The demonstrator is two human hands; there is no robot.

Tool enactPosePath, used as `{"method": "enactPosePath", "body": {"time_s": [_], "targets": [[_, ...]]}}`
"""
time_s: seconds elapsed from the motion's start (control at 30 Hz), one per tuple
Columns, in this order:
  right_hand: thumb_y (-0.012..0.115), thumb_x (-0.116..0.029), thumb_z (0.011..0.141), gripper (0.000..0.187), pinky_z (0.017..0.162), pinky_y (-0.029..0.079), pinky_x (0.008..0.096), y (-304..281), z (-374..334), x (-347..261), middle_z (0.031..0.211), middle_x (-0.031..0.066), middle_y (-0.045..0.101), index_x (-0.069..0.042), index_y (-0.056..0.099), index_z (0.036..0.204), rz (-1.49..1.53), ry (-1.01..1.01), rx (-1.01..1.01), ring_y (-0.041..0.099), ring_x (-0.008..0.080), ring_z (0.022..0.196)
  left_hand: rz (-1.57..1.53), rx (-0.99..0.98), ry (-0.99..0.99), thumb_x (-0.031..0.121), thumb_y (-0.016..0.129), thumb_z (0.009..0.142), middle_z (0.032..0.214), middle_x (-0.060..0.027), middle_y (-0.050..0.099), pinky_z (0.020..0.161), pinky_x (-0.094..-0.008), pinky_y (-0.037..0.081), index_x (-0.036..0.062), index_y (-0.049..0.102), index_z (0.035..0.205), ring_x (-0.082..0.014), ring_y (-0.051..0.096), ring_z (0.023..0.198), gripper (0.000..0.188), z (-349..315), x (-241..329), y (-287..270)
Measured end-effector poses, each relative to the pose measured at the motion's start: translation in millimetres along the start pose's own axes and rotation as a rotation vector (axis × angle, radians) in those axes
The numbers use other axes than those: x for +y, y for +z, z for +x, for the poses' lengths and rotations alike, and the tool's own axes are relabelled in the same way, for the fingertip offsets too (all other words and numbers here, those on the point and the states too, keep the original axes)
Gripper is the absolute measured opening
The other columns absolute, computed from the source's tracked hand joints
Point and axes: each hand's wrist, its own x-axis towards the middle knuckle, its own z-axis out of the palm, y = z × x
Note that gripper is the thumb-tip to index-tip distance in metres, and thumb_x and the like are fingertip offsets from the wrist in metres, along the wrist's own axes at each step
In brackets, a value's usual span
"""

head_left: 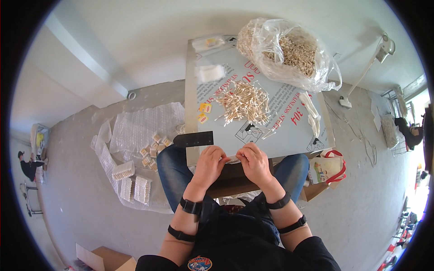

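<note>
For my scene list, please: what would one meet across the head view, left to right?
Person in black, white bundles on floor, small yellow cards, pile of loose cotton swabs, crumpled plastic, second person.

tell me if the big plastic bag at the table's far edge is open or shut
Open: the clear plastic bag's film lies spread back around uncovered cotton swabs.

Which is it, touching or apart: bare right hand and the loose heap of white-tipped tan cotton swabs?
Apart. The head view shows a strip of flat grey printed tabletop between the right hand and the swab heap's near edge.
</note>
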Motion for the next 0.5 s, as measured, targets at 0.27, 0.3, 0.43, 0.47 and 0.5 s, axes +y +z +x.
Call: {"method": "enactPosePath", "body": {"time_s": [0.27, 0.3, 0.43, 0.47, 0.5], "targets": [[0.069, -0.003, 0.074, 0.010, 0.069, 0.049, 0.0399, -4, 0, -3, 0.086, 0.0093, 0.058, -0.006, 0.063, 0.081, -0.005, -0.029, -0.032, 0.059, 0.0312, 0.080, 0.028, -0.017, -0.008, 0.001, 0.068, 0.076, 0.086, -0.0128, 0.058, 0.077, -0.0423, 0.047, 0.0012, 0.056, 0.084, -0.0337, 0.057, 0.087, 0.014, -4, 2, 1], [0.069, -0.003, 0.074, 0.010, 0.071, 0.049, 0.0400, -1, 3, -8, 0.086, 0.0094, 0.058, -0.005, 0.062, 0.081, 0.004, -0.062, -0.056, 0.059, 0.0312, 0.082, 0.027, -0.019, -0.008, 0.001, 0.068, 0.076, 0.086, -0.0128, 0.058, 0.077, -0.0423, 0.047, 0.0012, 0.056, 0.084, -0.0337, 0.057, 0.087, 0.014, -5, 4, 2], [0.070, -0.003, 0.073, 0.011, 0.074, 0.048, 0.0402, 2, 5, -6, 0.085, 0.0094, 0.057, -0.005, 0.061, 0.080, 0.018, -0.070, -0.107, 0.058, 0.0308, 0.084, 0.000, 0.005, 0.010, 0.001, 0.068, 0.077, 0.086, -0.0131, 0.058, 0.077, -0.0423, 0.047, 0.0011, 0.056, 0.085, -0.0340, 0.057, 0.086, 0.014, -4, 8, 0], [0.070, -0.003, 0.073, 0.011, 0.074, 0.048, 0.0402, 2, 5, -5, 0.085, 0.0094, 0.057, -0.005, 0.061, 0.080, 0.018, -0.070, -0.107, 0.058, 0.0308, 0.084, -0.013, 0.016, 0.009, 0.001, 0.068, 0.077, 0.086, -0.0131, 0.058, 0.077, -0.0424, 0.047, 0.0010, 0.056, 0.085, -0.0341, 0.057, 0.086, 0.014, -4, 7, -1], [0.070, -0.003, 0.073, 0.011, 0.074, 0.048, 0.0402, 0, 6, -4, 0.086, 0.0092, 0.057, -0.005, 0.061, 0.079, 0.016, -0.064, -0.099, 0.058, 0.0309, 0.083, -0.013, 0.016, 0.008, 0.001, 0.068, 0.077, 0.086, -0.0131, 0.058, 0.077, -0.0424, 0.047, 0.0010, 0.056, 0.085, -0.0341, 0.057, 0.086, 0.014, -3, 6, -3]]}}
